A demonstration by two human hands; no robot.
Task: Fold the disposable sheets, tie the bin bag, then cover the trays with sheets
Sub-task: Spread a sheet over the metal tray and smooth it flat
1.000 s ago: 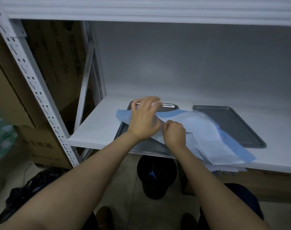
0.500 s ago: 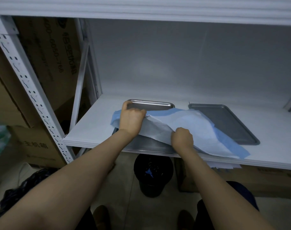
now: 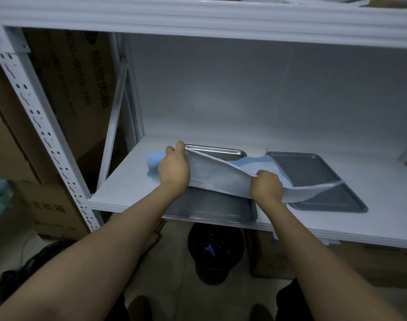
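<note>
The blue sheet (image 3: 223, 179) hides the middle of the silver tray (image 3: 216, 207) and the 9 o'clock side of the dark tray (image 3: 318, 172). The left hand (image 3: 174, 169) and the right hand (image 3: 266, 187) curl their fingers behind the sheet, so each grip is seen only partly. The shelf (image 3: 133, 181) cuts off the top of the black bin (image 3: 215, 258). The print on the carton (image 3: 65, 89) at 10 o'clock is too blurred to read.

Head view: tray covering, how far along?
Done: nothing clearly; whether the bag in the black bin under the white shelf is tied is unclear. In hand: left hand and right hand both grip one blue-and-white disposable sheet, held above the shiny steel tray, one end trailing onto the dark grey tray. Left: lay it flat, then cover the grey tray.
</note>
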